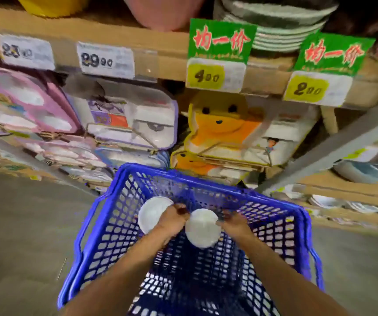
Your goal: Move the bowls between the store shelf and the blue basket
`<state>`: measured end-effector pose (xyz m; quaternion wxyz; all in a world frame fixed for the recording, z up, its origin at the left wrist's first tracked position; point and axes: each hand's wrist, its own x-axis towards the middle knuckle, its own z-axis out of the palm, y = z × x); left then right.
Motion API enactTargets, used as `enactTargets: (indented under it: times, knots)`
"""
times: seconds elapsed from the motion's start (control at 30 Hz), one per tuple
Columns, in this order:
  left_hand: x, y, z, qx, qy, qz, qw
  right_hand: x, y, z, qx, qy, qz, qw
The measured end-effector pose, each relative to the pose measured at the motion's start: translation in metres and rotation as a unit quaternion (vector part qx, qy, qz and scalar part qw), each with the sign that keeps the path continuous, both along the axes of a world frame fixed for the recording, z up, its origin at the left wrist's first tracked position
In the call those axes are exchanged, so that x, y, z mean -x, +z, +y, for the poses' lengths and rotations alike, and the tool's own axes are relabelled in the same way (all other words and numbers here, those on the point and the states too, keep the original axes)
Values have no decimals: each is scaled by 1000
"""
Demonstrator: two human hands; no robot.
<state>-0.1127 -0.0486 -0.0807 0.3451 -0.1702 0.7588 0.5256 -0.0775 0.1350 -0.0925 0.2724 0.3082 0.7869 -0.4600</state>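
Note:
A blue mesh basket (281, 215) stands on the floor below the store shelf (160, 62). Both my hands reach down inside it. My left hand (172, 222) grips a small white bowl (151, 213) by its rim at the basket's far left. My right hand (233, 224) pinches the rim of a second white bowl (203, 229), which sits between the two hands. Both bowls are tilted with their white sides toward me. The picture is blurred.
Boxed lunch trays and an orange fox-shaped plate (217, 126) fill the lower shelf. Above are a stack of plates (281, 30), a pink bowl (163, 12) and a yellow one (51, 5). Price tags hang along the shelf edge. A grey floor (23, 224) lies left and right.

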Motion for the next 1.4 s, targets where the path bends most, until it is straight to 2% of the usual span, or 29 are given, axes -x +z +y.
enactTargets:
  times: [0.1, 0.23, 0.4, 0.53, 0.63, 0.73, 0.9, 1.0, 1.1, 1.27, 1.4]
  knots:
    - [0, -41, 1, 21, -93, -29, 995, -15, -30, -10, -21, 11, -61, 998]
    - [-5, -77, 5, 52, -166, -33, 984, -21, -62, -22, -26, -23, -80, 996]
    - [-14, -99, 16, 45, -148, -40, 987, -18, -75, -23, -69, -44, -79, 994]
    - [-23, -91, 17, 49, -127, -54, 989, -23, -69, -19, -108, -21, -78, 991]
    - [-29, -68, 16, 48, -131, -62, 988, -34, -47, -16, -105, -33, -69, 992]
    - [-31, -36, 15, 67, -164, -14, 984, -45, -12, -6, -74, -43, -51, 995]
    - [-49, 31, 20, -47, -119, -4, 992, -71, 60, 18, 78, -131, -17, 988]
    - [-63, 78, 32, -144, -82, 19, 986, -91, 111, 34, 103, -131, 43, 985]
    - [-81, 120, 52, -200, -76, 48, 976, -114, 163, 55, 110, -154, 99, 977]
    - [-123, 188, 104, -273, -60, 70, 958, -164, 243, 98, 117, -153, 164, 968]
    - [-164, 241, 157, -297, -83, 83, 948, -216, 289, 147, 153, -178, 205, 950]
